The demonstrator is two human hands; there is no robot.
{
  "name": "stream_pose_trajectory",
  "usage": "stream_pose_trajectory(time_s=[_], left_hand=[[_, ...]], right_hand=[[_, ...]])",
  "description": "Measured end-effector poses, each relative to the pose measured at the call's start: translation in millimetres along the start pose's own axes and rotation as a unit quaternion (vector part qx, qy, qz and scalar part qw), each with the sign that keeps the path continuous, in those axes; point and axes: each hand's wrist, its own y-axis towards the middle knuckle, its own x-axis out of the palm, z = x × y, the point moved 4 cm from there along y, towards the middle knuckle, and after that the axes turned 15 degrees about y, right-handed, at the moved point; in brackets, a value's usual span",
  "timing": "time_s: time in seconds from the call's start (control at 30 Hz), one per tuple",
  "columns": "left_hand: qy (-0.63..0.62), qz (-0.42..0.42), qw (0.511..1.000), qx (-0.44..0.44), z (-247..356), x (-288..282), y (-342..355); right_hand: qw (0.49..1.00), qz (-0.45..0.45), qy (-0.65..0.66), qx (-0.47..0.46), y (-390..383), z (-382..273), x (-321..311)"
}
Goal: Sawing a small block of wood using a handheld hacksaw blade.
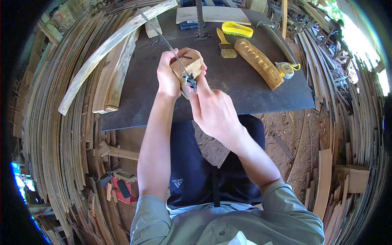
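My left hand (pixel 167 73) is closed around a small light wooden block (pixel 188 61) above the front part of the dark table (pixel 139 98). My right hand (pixel 214 108) is closed on the near end of a long, thin-bladed saw (pixel 158 33), just below the block. A dark metal fitting (pixel 190 81) shows at that end, by my fingers. The blade slants up and away to the left, lying across the block; whether it is cutting into it I cannot tell. My fingers partly hide the handle.
Planks (pixel 114 73) lie left. Rightward are a paintbrush (pixel 226 45), yellow scrub brush (pixel 237 29), notched wood piece (pixel 257 63), hammer-like tool (pixel 277 43) and tape measure (pixel 286 70). An upright metal blade (pixel 200 20) stands at the back. Stacked strips (pixel 57 122) flank me. A dark figure (pixel 335 28) is far right.
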Motion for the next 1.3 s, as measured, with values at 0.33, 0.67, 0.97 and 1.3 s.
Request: stream_pose_trajectory(time_s=[0.33, 0.67, 0.97, 1.3], left_hand=[[0.025, 0.020, 0.999, 0.014, -0.3, 1.8, -0.8], [0.019, 0.008, 0.999, 0.027, 2.6, 2.1, -3.4], [0.022, 0.035, 0.999, 0.009, 4.1, 6.0, -3.6], [0.009, -0.012, 1.000, 0.020, -2.5, 1.2, 2.1]], right_hand=[[0.994, -0.001, 0.112, -0.006, 1.7, 10.6, 1.2], [0.986, 0.000, 0.167, 0.007, 0.2, 8.4, -0.8], [0.966, -0.036, 0.247, 0.065, -0.4, 7.4, 0.9], [0.992, 0.001, 0.097, 0.081, -42.1, 16.7, -4.4]])
